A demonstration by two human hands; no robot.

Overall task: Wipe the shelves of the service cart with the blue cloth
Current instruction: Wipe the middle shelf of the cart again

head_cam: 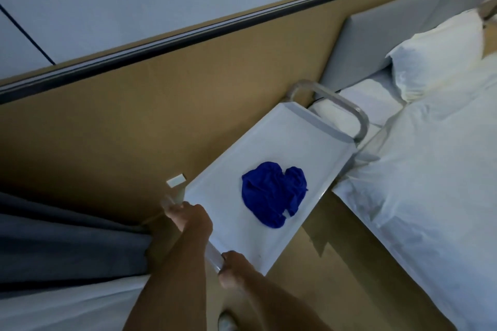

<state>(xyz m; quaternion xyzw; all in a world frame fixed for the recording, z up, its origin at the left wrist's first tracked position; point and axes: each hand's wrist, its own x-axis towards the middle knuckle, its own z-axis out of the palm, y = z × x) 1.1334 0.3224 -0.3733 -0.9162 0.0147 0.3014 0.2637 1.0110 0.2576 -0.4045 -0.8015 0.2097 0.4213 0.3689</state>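
A crumpled blue cloth (274,193) lies on the white top shelf (285,137) of the service cart, near its middle. Both my hands grip the cart's near metal handle (213,255). My left hand (192,219) holds the handle at its left end. My right hand (234,267) holds it at the near right corner of the shelf. The cart's far handle (347,107) is a bent metal tube at the other end. Lower shelves are hidden under the top one.
A bed with white sheets (430,183) and a pillow (441,54) lies right of the cart, touching its far corner. A tan wall panel (134,121) runs along the left. A dark curtain (67,239) hangs at lower left. Tan floor (322,263) shows between cart and bed.
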